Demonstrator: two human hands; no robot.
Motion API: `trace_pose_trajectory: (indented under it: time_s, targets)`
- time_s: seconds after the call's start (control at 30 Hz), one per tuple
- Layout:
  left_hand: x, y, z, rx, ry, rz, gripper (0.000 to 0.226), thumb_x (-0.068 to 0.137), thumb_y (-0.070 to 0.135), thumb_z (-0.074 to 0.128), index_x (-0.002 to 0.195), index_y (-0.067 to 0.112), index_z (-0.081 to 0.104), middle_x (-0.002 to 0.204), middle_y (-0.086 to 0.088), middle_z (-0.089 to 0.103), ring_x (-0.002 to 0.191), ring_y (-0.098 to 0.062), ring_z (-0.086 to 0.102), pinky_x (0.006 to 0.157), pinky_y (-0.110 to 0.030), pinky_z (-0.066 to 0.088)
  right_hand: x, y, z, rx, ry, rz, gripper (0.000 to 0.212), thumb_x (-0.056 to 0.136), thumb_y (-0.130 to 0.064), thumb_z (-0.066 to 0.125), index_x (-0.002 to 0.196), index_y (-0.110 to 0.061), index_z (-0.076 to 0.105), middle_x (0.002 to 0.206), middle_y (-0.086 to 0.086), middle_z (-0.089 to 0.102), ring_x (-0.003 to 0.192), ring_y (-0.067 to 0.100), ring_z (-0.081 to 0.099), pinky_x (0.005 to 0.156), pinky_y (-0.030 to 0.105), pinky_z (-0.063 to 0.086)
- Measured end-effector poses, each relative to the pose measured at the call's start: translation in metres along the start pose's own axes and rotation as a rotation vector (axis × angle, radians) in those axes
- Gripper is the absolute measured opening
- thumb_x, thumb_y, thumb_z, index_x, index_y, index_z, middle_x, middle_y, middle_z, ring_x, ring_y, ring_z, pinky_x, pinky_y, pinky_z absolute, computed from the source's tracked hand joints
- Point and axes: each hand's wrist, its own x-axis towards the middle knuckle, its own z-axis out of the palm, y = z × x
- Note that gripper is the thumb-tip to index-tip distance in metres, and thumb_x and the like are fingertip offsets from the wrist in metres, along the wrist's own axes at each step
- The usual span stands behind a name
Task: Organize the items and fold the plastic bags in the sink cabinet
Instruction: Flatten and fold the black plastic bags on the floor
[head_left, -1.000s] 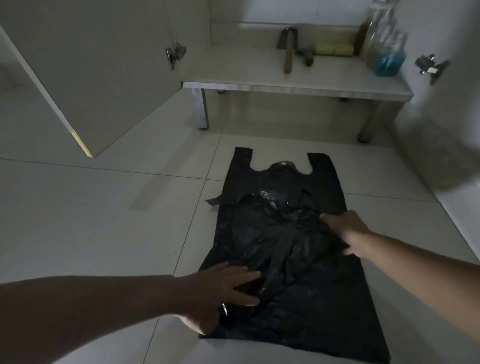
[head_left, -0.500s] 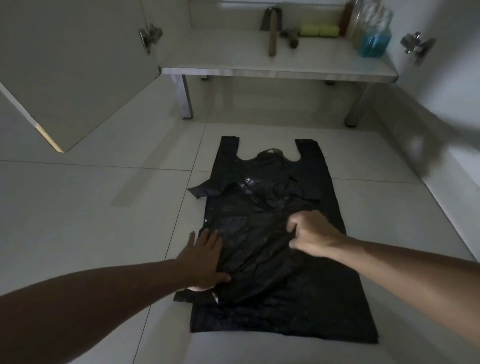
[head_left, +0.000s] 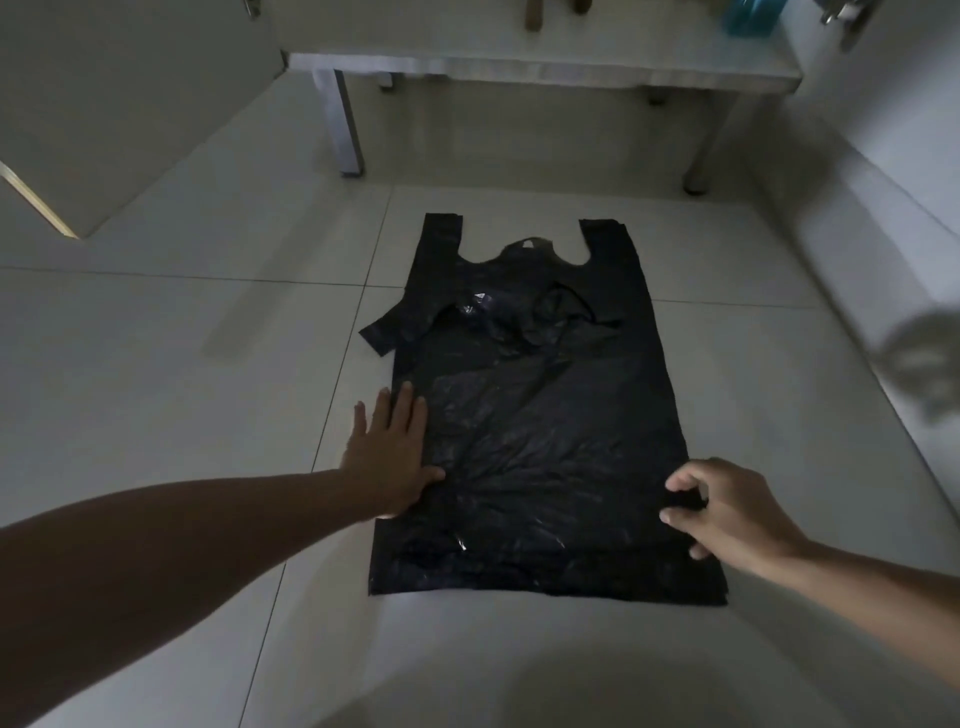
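Observation:
A black plastic bag (head_left: 540, 431) lies spread flat on the pale tiled floor, handles pointing away from me toward the cabinet. A second, smaller black bag seems to lie crumpled on its upper part, one strap sticking out to the left. My left hand (head_left: 389, 457) presses flat on the bag's left edge, fingers spread. My right hand (head_left: 727, 512) is at the bag's right edge, thumb and fingers pinching the plastic.
The open sink cabinet's floor shelf (head_left: 545, 65) stands on metal legs (head_left: 347, 124) straight ahead, with a blue bottle (head_left: 748, 15) and tool handles on it. An open cabinet door (head_left: 119, 104) hangs at the left; another door is at the right.
My right hand slid from the bag's middle out to its right edge and pinched it. My left hand moved to the left edge. The bag now lies smoother; the view tilted down.

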Motion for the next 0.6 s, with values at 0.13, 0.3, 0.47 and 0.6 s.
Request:
trace_pose_trajectory:
  time_s: [0.13,0.3,0.47,0.6]
  targets:
    - [-0.001,0.006,-0.003,-0.093,0.168,-0.090,0.089,0.091,0.060,0.045,0.151,0.007,0.007,0.158,-0.018,0.007,0.143,-0.038,0.016,0.116,-0.051,0.020,-0.008,0.004,0.005,0.022,0.009,0.109,0.038,0.081,-0.017,0.078,0.111,-0.016,0.055,0.116,-0.001,0.049,0.043,0.020,0.065,0.044,0.025,0.052]
    - [-0.013,0.020,-0.018,-0.745,0.123,-0.512,0.071,0.081,0.034,0.072,0.131,0.001,0.035,0.130,-0.019,0.042,0.121,-0.036,0.045,0.098,-0.044,0.043,-0.004,-0.005,0.000,0.270,0.060,0.332,0.052,0.077,-0.020,0.083,0.113,-0.015,0.046,0.105,0.002,0.054,0.064,0.028,0.069,0.046,0.031,0.056]
    - [-0.026,0.004,-0.013,-1.139,-0.175,-0.606,0.041,0.079,0.013,0.076,0.105,-0.006,0.050,0.087,-0.016,0.057,0.078,-0.027,0.060,0.060,-0.030,0.045,0.006,-0.013,-0.005,0.437,0.044,0.477,0.054,0.077,-0.011,0.082,0.118,-0.012,0.047,0.111,0.011,0.055,0.070,0.032,0.069,0.042,0.029,0.054]
    - [-0.044,-0.008,-0.017,-1.192,-0.451,-0.583,0.021,0.085,0.016,0.071,0.093,0.006,0.055,0.077,-0.008,0.045,0.066,-0.018,0.045,0.058,-0.028,0.036,0.007,-0.011,-0.006,0.526,-0.041,0.533,0.029,0.078,0.002,0.077,0.099,0.003,0.058,0.101,0.017,0.061,0.076,0.033,0.067,0.053,0.038,0.061]
